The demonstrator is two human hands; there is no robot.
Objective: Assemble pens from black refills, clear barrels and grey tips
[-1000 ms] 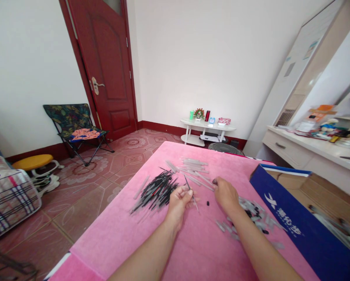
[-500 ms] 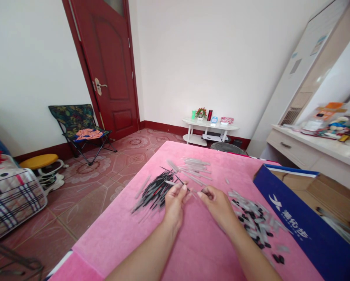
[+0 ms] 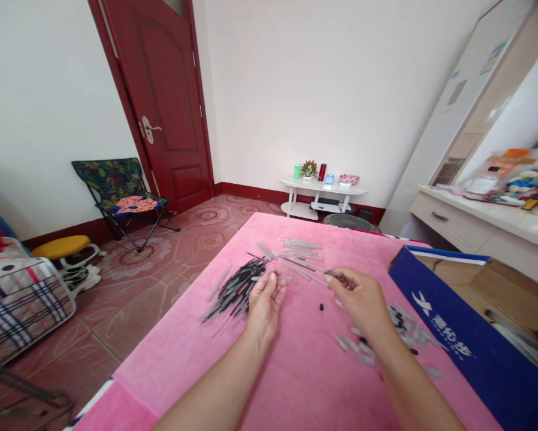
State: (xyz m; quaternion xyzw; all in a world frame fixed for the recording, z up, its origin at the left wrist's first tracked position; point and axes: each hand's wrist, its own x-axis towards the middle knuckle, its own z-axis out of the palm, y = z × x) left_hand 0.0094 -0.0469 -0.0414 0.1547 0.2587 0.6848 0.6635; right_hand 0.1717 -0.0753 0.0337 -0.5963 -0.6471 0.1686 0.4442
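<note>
My left hand (image 3: 265,299) has its thumb and fingers closed on a short translucent pen barrel (image 3: 285,278) that sticks out to both sides. Just right of it, my right hand (image 3: 356,294) pinches the end of a thin dark pen refill (image 3: 302,264), which points left over the clear tubes. Beside my left hand lies a heap of black refills (image 3: 237,287) with a red one among them. Farther back are clear tubes (image 3: 298,246) in a loose row. A small black cap (image 3: 322,307) rests between my hands. Under my right forearm, clear caps and black plugs (image 3: 401,320) are partly hidden.
A pink cloth (image 3: 296,371) covers the table. Close on the right stands an open blue box (image 3: 449,335) with long items inside. Beyond are a white drawer cabinet (image 3: 449,218), a low white stand (image 3: 291,182), a folding chair (image 3: 111,179) and a yellow stool (image 3: 62,246).
My right hand has moved right and slightly away with the thin refill, apart from my left hand. The small black cap now shows on the cloth between them. My left hand still grips the barrel.
</note>
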